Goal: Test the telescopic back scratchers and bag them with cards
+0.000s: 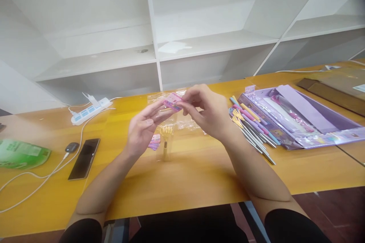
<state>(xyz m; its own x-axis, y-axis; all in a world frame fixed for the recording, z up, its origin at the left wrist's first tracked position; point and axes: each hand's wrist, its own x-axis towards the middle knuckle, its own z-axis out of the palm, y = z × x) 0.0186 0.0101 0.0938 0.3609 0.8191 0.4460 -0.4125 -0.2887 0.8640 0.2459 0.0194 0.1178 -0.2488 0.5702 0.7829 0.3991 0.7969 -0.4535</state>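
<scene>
A small pink and purple printed card (172,101) is held up over the table between both hands. The fingers of my left hand (141,127) reach under its left edge, with the thumb lower down. On its right edge, my right hand (209,110) pinches it between thumb and fingers. Below lies a stack of similar pink cards (154,142), partly behind my left hand. Next to it, a yellow hand-shaped pen topper with a metallic shaft (165,144) rests in a clear bag. More clear plastic wrapping (185,120) is spread behind.
Several colourful pens with metallic shafts (258,136) lie on the right beside an open purple box (339,110). A cardboard box (336,87) stands beyond. On the left are a phone (84,159), a power strip (91,112), white cables and a green packet (23,153).
</scene>
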